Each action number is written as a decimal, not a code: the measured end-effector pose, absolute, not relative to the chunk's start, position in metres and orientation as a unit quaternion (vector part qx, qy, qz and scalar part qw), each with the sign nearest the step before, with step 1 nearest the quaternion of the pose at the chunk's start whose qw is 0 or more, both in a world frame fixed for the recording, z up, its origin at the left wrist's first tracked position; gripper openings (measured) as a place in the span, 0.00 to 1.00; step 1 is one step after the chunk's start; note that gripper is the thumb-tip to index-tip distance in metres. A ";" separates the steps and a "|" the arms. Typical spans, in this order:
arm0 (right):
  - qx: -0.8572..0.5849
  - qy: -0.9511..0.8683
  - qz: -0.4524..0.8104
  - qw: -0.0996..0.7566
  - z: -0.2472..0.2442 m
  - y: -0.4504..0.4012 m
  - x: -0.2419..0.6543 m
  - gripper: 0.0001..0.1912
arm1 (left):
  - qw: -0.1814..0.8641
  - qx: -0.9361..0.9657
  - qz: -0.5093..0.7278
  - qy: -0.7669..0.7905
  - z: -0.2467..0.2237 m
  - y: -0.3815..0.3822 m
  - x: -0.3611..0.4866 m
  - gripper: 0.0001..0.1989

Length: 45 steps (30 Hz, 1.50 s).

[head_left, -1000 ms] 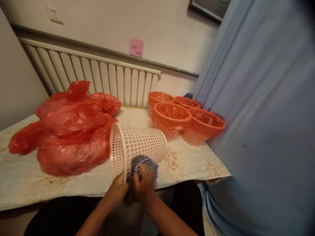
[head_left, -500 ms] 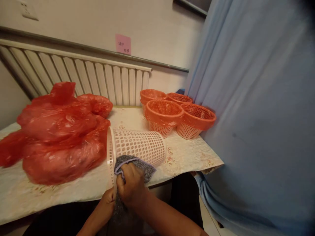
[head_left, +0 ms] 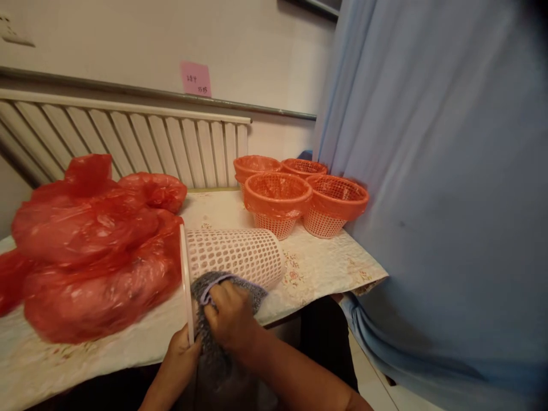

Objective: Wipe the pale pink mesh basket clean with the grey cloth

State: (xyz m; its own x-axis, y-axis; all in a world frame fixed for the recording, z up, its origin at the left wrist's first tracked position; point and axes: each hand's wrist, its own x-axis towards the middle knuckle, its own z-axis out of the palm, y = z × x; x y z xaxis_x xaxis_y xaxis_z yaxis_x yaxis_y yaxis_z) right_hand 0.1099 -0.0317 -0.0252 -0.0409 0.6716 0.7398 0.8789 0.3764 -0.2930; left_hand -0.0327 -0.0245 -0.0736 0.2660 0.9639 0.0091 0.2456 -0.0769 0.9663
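A pale pink perforated plastic wastebasket (head_left: 235, 251) lies on its side at the table's front edge, its rim toward the left. My left hand (head_left: 183, 348) grips the lower part of that rim, thumb and fingers on either side of it. Bunched in my right hand (head_left: 231, 317) is a grey cloth (head_left: 209, 337) with a lilac edge, pressed against the basket's side just behind the rim. Part of the cloth hangs down below the table edge. The right fingertips are partly hidden in its folds.
Big red plastic bags (head_left: 98, 245) are heaped on the left of the table (head_left: 325, 268). Several baskets lined with red bags (head_left: 278, 197) stand at the back right. Behind are a radiator (head_left: 171, 142) and a pink note (head_left: 196, 79); a blue curtain (head_left: 436, 200) hangs on the right.
The view has swung slightly right. The basket has turned a little, so its rim now shows nearly edge-on. Both hands keep their holds, and the cloth has stayed on the basket's side.
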 end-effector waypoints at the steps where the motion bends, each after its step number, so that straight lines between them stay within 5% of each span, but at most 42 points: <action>1: -0.555 -0.706 -0.119 0.423 -0.024 -0.027 0.115 0.05 | 0.488 0.624 0.372 0.484 -0.073 -0.023 -0.033 0.15; 6: -0.622 -0.647 -0.110 0.427 -0.015 0.004 0.159 0.06 | 0.482 0.619 0.379 0.491 -0.075 -0.016 -0.033 0.23; 17: -0.756 -0.418 -0.039 0.503 -0.034 0.029 0.273 0.11 | 0.439 0.639 0.381 0.503 -0.074 -0.015 -0.029 0.23; 30: -0.725 -0.361 -0.042 0.585 -0.093 -0.023 0.199 0.09 | 0.458 0.654 0.382 0.465 -0.072 -0.015 -0.030 0.22; 37: -0.616 -0.605 -0.137 0.485 -0.041 -0.017 0.153 0.08 | 0.444 0.670 0.374 0.463 -0.078 -0.015 -0.035 0.20; 45: -0.696 -0.577 -0.104 0.415 0.009 0.038 0.228 0.08 | 0.442 0.672 0.379 0.458 -0.090 -0.016 -0.035 0.19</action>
State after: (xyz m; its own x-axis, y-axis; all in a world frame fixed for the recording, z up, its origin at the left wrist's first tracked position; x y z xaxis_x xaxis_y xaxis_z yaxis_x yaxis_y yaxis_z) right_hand 0.2278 0.0382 0.0091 0.3131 0.7161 0.6238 0.8892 0.0097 -0.4574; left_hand -0.0352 -0.0164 -0.0904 0.2933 0.9503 0.1042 0.2812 -0.1899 0.9407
